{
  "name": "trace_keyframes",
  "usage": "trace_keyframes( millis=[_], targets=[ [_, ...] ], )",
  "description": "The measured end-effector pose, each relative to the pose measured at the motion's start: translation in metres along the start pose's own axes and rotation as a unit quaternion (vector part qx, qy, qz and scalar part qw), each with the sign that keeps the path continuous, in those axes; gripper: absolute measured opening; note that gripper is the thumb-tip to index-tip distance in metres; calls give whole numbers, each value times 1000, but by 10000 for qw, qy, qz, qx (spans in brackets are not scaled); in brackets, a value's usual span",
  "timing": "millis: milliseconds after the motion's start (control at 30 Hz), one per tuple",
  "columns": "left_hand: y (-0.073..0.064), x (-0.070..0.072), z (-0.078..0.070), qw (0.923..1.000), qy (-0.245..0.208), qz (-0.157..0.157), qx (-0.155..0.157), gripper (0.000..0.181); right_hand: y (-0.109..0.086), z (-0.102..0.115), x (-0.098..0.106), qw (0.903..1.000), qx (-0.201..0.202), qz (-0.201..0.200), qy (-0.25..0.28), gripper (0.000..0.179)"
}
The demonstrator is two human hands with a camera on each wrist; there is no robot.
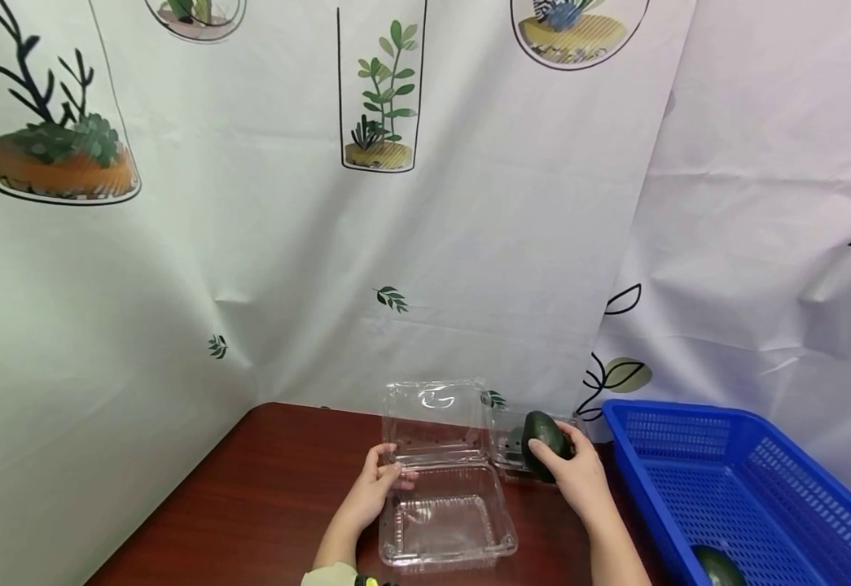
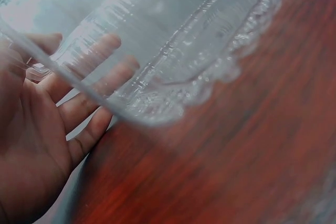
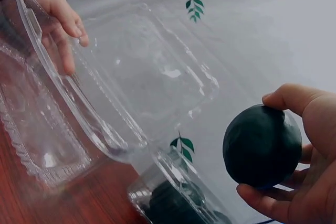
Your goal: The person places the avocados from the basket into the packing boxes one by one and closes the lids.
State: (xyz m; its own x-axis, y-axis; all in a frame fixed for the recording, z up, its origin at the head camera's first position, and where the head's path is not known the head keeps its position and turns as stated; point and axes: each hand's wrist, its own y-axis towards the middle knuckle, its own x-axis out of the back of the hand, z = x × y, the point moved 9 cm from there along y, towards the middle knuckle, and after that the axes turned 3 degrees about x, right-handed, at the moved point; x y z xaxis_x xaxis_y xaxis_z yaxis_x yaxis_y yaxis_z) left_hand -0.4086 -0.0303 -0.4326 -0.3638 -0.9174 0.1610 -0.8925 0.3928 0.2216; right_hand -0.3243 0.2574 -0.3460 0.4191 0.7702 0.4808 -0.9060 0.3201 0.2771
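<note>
Dark avocado (image 1: 545,431) up in the right hand (image 1: 579,470), gripped between thumb and fingers, long axis near upright in the head view! Right of the lidded clear container (image 1: 440,521) and beyond its base, beside a second clear box (image 1: 502,443). Across, farther off: left hand (image 1: 371,490) at the container's left edge, fingers loosely spread; pinching or merely touching, cannot tell.

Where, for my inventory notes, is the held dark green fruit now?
In the head view, right of centre: the right hand grips the dark green fruit, left of the blue basket.
</note>
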Motion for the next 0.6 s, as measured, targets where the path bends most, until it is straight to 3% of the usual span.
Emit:
trace_keyframes(
  millis=[600],
  targets=[
    [-1, -1, -3, 9999, 57, -6, -108, 38, -10, 16, -28, 9968, 103, 292, 736, 64]
  ],
)
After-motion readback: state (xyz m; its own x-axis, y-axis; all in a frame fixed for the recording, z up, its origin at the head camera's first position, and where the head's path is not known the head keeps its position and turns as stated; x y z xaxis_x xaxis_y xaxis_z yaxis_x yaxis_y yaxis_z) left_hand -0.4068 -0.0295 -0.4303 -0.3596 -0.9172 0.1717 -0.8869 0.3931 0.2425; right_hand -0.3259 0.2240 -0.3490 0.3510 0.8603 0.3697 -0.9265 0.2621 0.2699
